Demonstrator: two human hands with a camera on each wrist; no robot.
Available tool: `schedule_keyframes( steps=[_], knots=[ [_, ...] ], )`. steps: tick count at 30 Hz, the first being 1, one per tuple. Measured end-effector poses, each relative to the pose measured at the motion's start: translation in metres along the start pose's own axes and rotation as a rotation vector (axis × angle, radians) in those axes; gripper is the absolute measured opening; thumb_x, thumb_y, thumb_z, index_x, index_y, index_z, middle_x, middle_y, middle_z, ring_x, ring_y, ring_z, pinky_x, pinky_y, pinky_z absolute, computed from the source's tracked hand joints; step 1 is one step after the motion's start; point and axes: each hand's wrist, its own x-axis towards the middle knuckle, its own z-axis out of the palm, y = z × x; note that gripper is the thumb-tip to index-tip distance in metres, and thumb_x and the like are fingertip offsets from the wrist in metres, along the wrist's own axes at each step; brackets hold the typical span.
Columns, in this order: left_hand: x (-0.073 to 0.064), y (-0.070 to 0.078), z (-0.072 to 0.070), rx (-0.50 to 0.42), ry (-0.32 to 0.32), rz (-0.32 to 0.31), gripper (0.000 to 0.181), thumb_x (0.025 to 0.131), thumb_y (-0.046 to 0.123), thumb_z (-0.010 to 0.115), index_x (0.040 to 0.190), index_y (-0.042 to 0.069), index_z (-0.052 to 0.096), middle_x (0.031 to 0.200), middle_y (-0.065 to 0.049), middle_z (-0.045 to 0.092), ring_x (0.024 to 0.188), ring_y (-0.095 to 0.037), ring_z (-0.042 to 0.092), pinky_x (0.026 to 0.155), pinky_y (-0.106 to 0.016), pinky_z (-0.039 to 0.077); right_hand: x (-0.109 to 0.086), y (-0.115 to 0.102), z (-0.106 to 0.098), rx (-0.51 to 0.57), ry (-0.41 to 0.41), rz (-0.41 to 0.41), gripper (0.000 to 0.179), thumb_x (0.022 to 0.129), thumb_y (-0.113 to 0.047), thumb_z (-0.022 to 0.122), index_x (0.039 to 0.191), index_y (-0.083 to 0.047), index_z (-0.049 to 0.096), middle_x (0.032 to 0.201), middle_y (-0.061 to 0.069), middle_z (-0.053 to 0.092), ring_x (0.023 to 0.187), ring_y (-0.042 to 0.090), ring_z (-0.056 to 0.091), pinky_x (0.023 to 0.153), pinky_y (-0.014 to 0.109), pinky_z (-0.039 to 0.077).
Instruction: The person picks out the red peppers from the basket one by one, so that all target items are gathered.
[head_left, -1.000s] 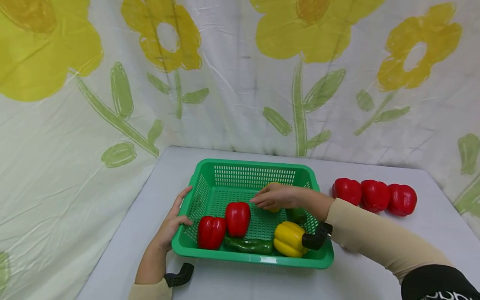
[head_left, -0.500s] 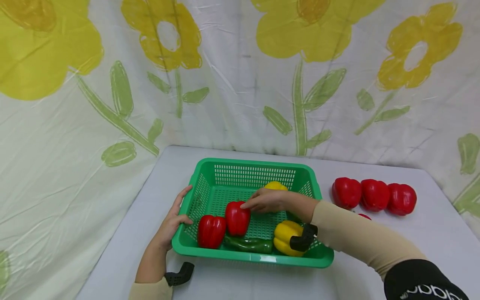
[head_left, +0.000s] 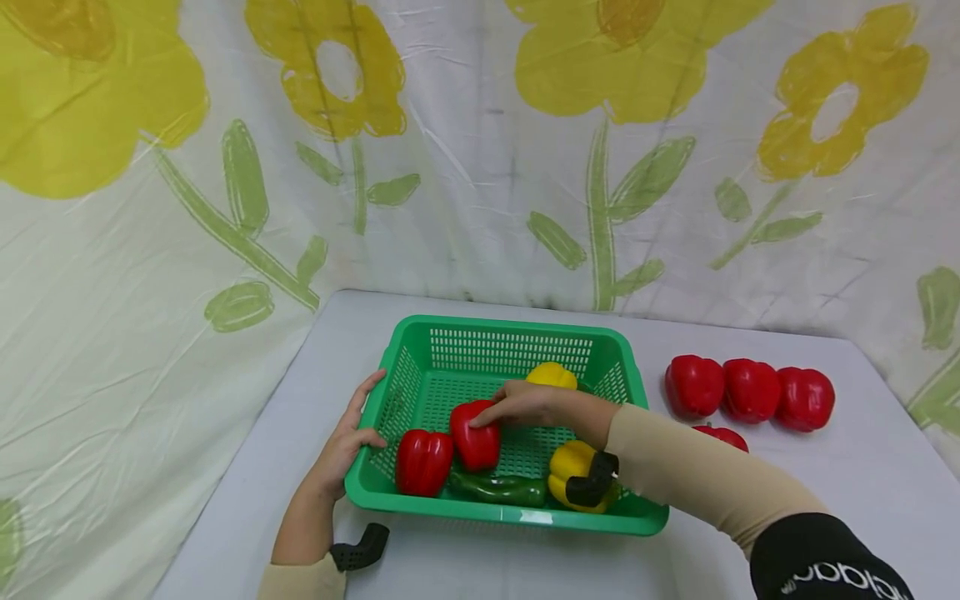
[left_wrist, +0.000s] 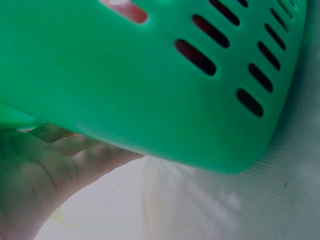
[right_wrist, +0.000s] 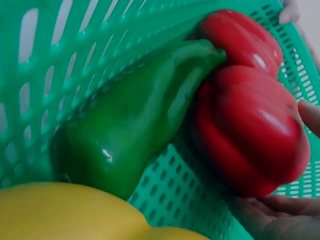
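Observation:
My left hand [head_left: 348, 442] holds the left rim of a green perforated basket [head_left: 517, 521], thumb over the edge. In the left wrist view its fingers [left_wrist: 100, 157] lie against the basket's underside. Inside the basket, my right hand [head_left: 521, 402] grips a red bell pepper [head_left: 477, 450]. The right wrist view shows the thumb [right_wrist: 311, 116] on one side of this pepper and the fingers [right_wrist: 285, 215] under the other. A second red bell pepper [head_left: 423, 462] sits touching it on the left. Along the front wall lies a long green pepper [head_left: 498, 489].
Also in the basket are a yellow bell pepper [head_left: 567, 471] at front right and another yellow pepper [head_left: 551, 374] at the back. Several red bell peppers [head_left: 693, 386] stand on the white table right of the basket, one partly hidden by my right sleeve [head_left: 697, 467].
My right hand has moved left and down from above the basket's middle to the red bell pepper and taken hold of it. The pepper tilts slightly. The left hand stays put.

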Motion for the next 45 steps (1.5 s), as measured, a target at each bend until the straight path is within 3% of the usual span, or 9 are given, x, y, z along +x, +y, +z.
schedule_keyframes(
  steps=[5, 9, 14, 21, 30, 35, 45],
  knots=[
    [0.001, -0.001, -0.001, 0.007, 0.006, -0.001, 0.086, 0.073, -0.008, 0.038, 0.148, 0.027, 0.014, 0.155, -0.008, 0.006, 0.135, -0.037, 0.017, 0.096, -0.044, 0.037, 0.001, -0.002, 0.006, -0.075, 0.020, -0.034, 0.053, 0.077, -0.024, 0.073, 0.117, 0.007, 0.054, 0.109, 0.010, 0.061, 0.092, 0.019, 0.056, 0.093, 0.041, 0.046],
    [0.001, -0.001, -0.001, 0.024, 0.010, 0.004, 0.086, 0.073, -0.006, 0.038, 0.148, 0.030, 0.014, 0.155, -0.008, 0.006, 0.134, -0.036, 0.018, 0.095, -0.042, 0.038, 0.002, -0.005, 0.009, -0.110, 0.045, -0.034, 0.046, 0.074, -0.026, 0.075, 0.106, 0.002, 0.056, 0.100, 0.008, 0.058, 0.088, 0.019, 0.052, 0.088, 0.040, 0.048],
    [0.001, -0.002, -0.001, 0.030, 0.001, 0.011, 0.087, 0.073, -0.006, 0.038, 0.148, 0.031, 0.014, 0.155, -0.010, 0.005, 0.132, -0.034, 0.020, 0.092, -0.036, 0.041, 0.002, -0.008, 0.012, -0.133, 0.050, -0.005, 0.053, 0.072, -0.026, 0.077, 0.110, 0.000, 0.051, 0.106, 0.011, 0.056, 0.095, 0.023, 0.051, 0.089, 0.041, 0.047],
    [0.001, 0.001, 0.000, 0.015, 0.020, -0.005, 0.086, 0.073, -0.007, 0.037, 0.148, 0.028, 0.015, 0.155, -0.006, 0.007, 0.135, -0.035, 0.017, 0.097, -0.043, 0.037, 0.006, -0.008, 0.012, -0.156, 0.053, 0.019, 0.069, 0.069, -0.028, 0.079, 0.121, 0.001, 0.043, 0.114, 0.012, 0.050, 0.101, 0.024, 0.048, 0.092, 0.042, 0.045],
    [0.000, 0.001, 0.000, -0.004, 0.009, -0.018, 0.086, 0.073, -0.009, 0.038, 0.148, 0.028, 0.014, 0.155, -0.005, 0.007, 0.135, -0.034, 0.017, 0.097, -0.041, 0.037, 0.008, -0.001, 0.013, -0.178, 0.061, 0.036, 0.087, 0.068, -0.034, 0.079, 0.133, 0.003, 0.034, 0.127, 0.016, 0.045, 0.109, 0.027, 0.044, 0.096, 0.044, 0.043],
    [0.000, 0.000, 0.001, 0.002, 0.012, -0.012, 0.087, 0.072, -0.009, 0.038, 0.148, 0.028, 0.015, 0.155, -0.006, 0.007, 0.135, -0.035, 0.017, 0.097, -0.042, 0.036, 0.008, 0.001, 0.011, -0.186, 0.046, 0.020, 0.084, 0.068, -0.034, 0.078, 0.131, 0.002, 0.037, 0.123, 0.014, 0.047, 0.106, 0.026, 0.047, 0.094, 0.044, 0.044],
    [0.000, 0.000, 0.001, 0.003, 0.018, -0.013, 0.087, 0.072, -0.009, 0.038, 0.148, 0.028, 0.015, 0.155, -0.005, 0.007, 0.136, -0.035, 0.017, 0.098, -0.043, 0.036, 0.005, -0.002, 0.005, -0.095, -0.025, -0.028, 0.080, 0.069, -0.024, 0.078, 0.132, 0.002, 0.036, 0.121, 0.012, 0.050, 0.106, 0.025, 0.051, 0.092, 0.043, 0.046]
  ],
)
